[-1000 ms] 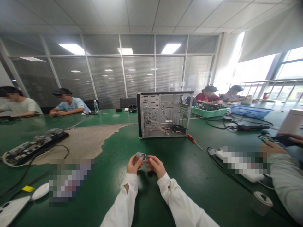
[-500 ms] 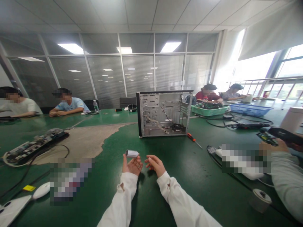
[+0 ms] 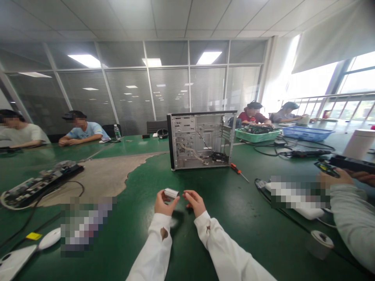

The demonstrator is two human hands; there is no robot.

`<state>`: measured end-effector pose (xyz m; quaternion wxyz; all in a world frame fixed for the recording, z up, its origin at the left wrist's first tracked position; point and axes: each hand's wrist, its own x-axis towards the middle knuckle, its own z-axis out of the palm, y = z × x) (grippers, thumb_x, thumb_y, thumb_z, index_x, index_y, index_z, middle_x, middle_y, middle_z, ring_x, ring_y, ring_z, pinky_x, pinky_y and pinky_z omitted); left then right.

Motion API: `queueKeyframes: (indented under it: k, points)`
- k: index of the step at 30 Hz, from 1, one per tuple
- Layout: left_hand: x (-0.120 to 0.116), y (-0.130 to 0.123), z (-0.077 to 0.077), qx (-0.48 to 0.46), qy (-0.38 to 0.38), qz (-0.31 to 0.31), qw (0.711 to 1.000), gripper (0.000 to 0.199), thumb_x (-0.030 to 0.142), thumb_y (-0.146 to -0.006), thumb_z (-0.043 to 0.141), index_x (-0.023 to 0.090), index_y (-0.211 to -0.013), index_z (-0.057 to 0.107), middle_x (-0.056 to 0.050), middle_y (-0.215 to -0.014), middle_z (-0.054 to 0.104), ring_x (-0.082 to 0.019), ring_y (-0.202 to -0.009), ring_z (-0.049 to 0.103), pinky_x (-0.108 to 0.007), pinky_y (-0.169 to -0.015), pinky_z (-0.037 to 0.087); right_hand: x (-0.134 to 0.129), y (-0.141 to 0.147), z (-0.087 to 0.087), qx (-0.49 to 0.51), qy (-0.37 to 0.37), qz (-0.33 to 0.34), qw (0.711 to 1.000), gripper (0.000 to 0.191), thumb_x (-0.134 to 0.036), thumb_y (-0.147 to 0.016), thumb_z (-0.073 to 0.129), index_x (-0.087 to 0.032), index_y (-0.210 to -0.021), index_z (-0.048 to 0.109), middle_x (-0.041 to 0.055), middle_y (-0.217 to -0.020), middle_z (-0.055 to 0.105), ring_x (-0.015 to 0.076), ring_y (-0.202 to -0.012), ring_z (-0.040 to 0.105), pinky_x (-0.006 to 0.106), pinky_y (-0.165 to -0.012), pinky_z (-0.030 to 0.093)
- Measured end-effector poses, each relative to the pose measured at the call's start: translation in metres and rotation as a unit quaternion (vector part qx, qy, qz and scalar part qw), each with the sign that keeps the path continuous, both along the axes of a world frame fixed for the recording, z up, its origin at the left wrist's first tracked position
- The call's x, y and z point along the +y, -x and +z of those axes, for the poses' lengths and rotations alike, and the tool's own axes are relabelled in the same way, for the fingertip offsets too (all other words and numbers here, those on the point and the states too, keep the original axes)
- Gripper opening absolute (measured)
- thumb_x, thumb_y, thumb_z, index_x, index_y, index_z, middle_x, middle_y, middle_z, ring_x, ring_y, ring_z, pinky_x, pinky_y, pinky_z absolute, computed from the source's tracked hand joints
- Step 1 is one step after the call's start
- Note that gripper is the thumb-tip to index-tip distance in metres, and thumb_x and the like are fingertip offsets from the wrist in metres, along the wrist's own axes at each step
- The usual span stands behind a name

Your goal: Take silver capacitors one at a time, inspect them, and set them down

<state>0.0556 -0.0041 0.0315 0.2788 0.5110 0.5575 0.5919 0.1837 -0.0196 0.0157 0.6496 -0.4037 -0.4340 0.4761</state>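
One small pale cylinder [image 3: 171, 193] with a smooth, dull surface lies sideways in the left hand [image 3: 165, 203], its grip closed on it between thumb and fingers, just above the worktop [image 3: 222, 210]. The right hand [image 3: 195, 203] is open and empty, its fingers loosely curled, just beside the cylinder's end but not touching it. Both forearms are in soft white sleeves [image 3: 154, 249], and the left one has a small brown-edged hole [image 3: 164, 233]. Ahead stands an upright computer case [image 3: 202, 140] of bare, punched sheet metal with its side off, showing thin bundled cables inside. A screwdriver [image 3: 236, 168] with an orange handle and thin steel shaft lies just beside the case. The worktop's glossy green covering has a ragged, worn tan patch [image 3: 93, 175] to the left, where a long circuit board [image 3: 38, 185] sits on the patch's edge, trailing a black cable. A white computer mouse [image 3: 49, 239] rests near the front edge. To the right, a co-worker's hand [image 3: 332, 179] in a grey sleeve holds a flat dark object, near a squat roll of tape [image 3: 319, 244]. Farther off sit a green plastic crate [image 3: 257, 134] and a blue plastic basket [image 3: 307, 133].
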Motion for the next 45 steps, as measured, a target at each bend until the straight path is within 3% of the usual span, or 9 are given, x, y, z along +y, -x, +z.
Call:
queueKeyframes:
  k: [4, 8, 11, 15, 20, 28, 34, 40, 45]
  points:
    - [-0.006, 0.001, 0.000, 0.244, -0.080, 0.006, 0.966, 0.063, 0.026, -0.039, 0.073, 0.017, -0.094, 0.044, -0.007, -0.089, 0.050, -0.020, -0.071, 0.052, -0.032, -0.067, 0.040, 0.001, 0.001, -0.001, 0.001, 0.002, -0.014, 1.000, 0.038, -0.047, -0.057, 0.057, -0.016, -0.080, 0.057, 0.0072, -0.076, 0.060, 0.0193, -0.072, 0.054, 0.018, -0.038, 0.034]
    - [-0.009, 0.003, 0.002, 0.378, -0.047, -0.015, 0.924, 0.063, 0.018, -0.041, 0.070, 0.019, -0.098, 0.043, -0.007, -0.100, 0.048, -0.025, -0.094, 0.045, -0.034, -0.074, 0.035, 0.001, 0.002, 0.000, 0.001, 0.005, -0.028, 1.000, 0.039, -0.048, -0.057, 0.057, -0.016, -0.079, 0.057, 0.0070, -0.074, 0.060, 0.0189, -0.069, 0.054, 0.018, -0.038, 0.034]
    - [-0.009, 0.003, 0.003, 0.426, -0.002, -0.041, 0.904, 0.067, 0.020, -0.043, 0.070, 0.019, -0.103, 0.040, -0.007, -0.104, 0.045, -0.023, -0.098, 0.043, -0.032, -0.075, 0.035, 0.001, 0.002, 0.000, -0.003, 0.004, -0.032, 0.999, 0.040, -0.049, -0.056, 0.057, -0.015, -0.078, 0.057, 0.0068, -0.072, 0.060, 0.0186, -0.068, 0.054, 0.018, -0.037, 0.033]
    - [-0.010, 0.003, 0.003, 0.432, 0.023, -0.062, 0.899, 0.069, 0.022, -0.044, 0.068, 0.021, -0.106, 0.037, -0.005, -0.105, 0.042, -0.021, -0.099, 0.042, -0.030, -0.074, 0.036, 0.001, 0.003, -0.001, -0.009, 0.005, -0.036, 0.999, 0.039, -0.049, -0.056, 0.057, -0.016, -0.078, 0.057, 0.0063, -0.072, 0.060, 0.0181, -0.068, 0.053, 0.018, -0.037, 0.034]
    - [-0.013, 0.000, -0.004, 0.426, 0.001, -0.088, 0.901, 0.069, 0.017, -0.044, 0.065, 0.023, -0.106, 0.036, -0.005, -0.108, 0.040, -0.022, -0.102, 0.040, -0.032, -0.075, 0.036, 0.000, 0.003, 0.000, -0.025, 0.004, -0.033, 0.999, 0.037, -0.047, -0.057, 0.057, -0.016, -0.078, 0.057, 0.0057, -0.071, 0.060, 0.0175, -0.065, 0.053, 0.018, -0.037, 0.033]
    - [-0.007, 0.001, -0.017, 0.316, -0.056, -0.103, 0.942, 0.073, 0.023, -0.041, 0.067, 0.018, -0.106, 0.033, -0.005, -0.094, 0.051, -0.021, -0.089, 0.049, -0.033, -0.075, 0.038, -0.006, -0.002, 0.005, -0.105, -0.037, -0.032, 0.993, 0.029, -0.038, -0.062, 0.056, -0.016, -0.081, 0.057, 0.0064, -0.076, 0.061, 0.0189, -0.073, 0.055, 0.022, -0.046, 0.040]
    - [-0.006, 0.002, -0.015, 0.299, -0.006, -0.127, 0.946, 0.049, 0.021, -0.044, 0.068, 0.018, -0.088, 0.046, -0.003, -0.084, 0.058, -0.020, -0.082, 0.053, -0.033, -0.072, 0.040, -0.009, 0.002, 0.008, -0.179, -0.100, -0.096, 0.974, 0.020, -0.029, -0.061, 0.055, -0.017, -0.077, 0.060, 0.0046, -0.073, 0.060, 0.0163, -0.066, 0.055, 0.024, -0.050, 0.041]
    - [-0.014, -0.002, -0.002, 0.270, 0.009, -0.144, 0.952, 0.031, 0.019, -0.046, 0.065, 0.019, -0.074, 0.052, 0.001, -0.072, 0.060, -0.018, -0.074, 0.056, -0.028, -0.066, 0.042, -0.017, 0.005, 0.017, -0.270, -0.159, -0.096, 0.945, 0.013, -0.021, -0.062, 0.053, -0.019, -0.072, 0.061, 0.0042, -0.079, 0.058, 0.0147, -0.071, 0.053, 0.022, -0.053, 0.042]
    - [-0.016, -0.003, 0.002, 0.277, 0.004, -0.151, 0.949, 0.027, 0.020, -0.048, 0.063, 0.019, -0.073, 0.052, 0.002, -0.069, 0.060, -0.016, -0.069, 0.055, -0.025, -0.063, 0.042, -0.020, 0.006, 0.025, -0.310, -0.155, -0.103, 0.932, 0.012, -0.018, -0.062, 0.053, -0.020, -0.070, 0.061, 0.0037, -0.079, 0.056, 0.0147, -0.075, 0.052, 0.023, -0.055, 0.041]
